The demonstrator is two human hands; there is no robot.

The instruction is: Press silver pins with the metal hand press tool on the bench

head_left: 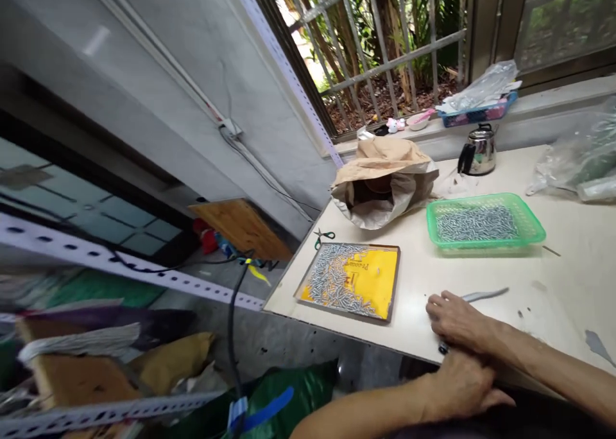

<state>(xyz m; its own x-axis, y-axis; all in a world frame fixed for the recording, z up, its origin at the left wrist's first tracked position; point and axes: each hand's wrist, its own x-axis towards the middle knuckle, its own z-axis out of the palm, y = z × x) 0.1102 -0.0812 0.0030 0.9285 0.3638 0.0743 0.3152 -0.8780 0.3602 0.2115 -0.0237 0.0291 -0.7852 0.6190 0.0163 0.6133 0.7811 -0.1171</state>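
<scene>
Close to the table's front edge, my right hand (pixel 455 318) rests on the surface with its fingers curled; what lies under them is hidden. From behind that hand a thin grey pointed strip (pixel 487 294) sticks out to the right; I cannot tell whether the hand holds it. My left hand (pixel 459 381) is just below, at the edge, its thumb out to the right and its fingers hidden. A small black-tipped thing (pixel 443 347) shows between the hands. To their left lies a shallow tray (pixel 395 278) with a yellow base and many small metal pins or screws.
A green plastic basket (pixel 534 230) of similar metal pieces stands on the white table (pixel 414 272). Behind are an open paper sack (pixel 418 176), a metal kettle (pixel 482 150) and clear plastic bags (pixel 582 156). Small green-handled scissors (pixel 323 237) lie at the left edge.
</scene>
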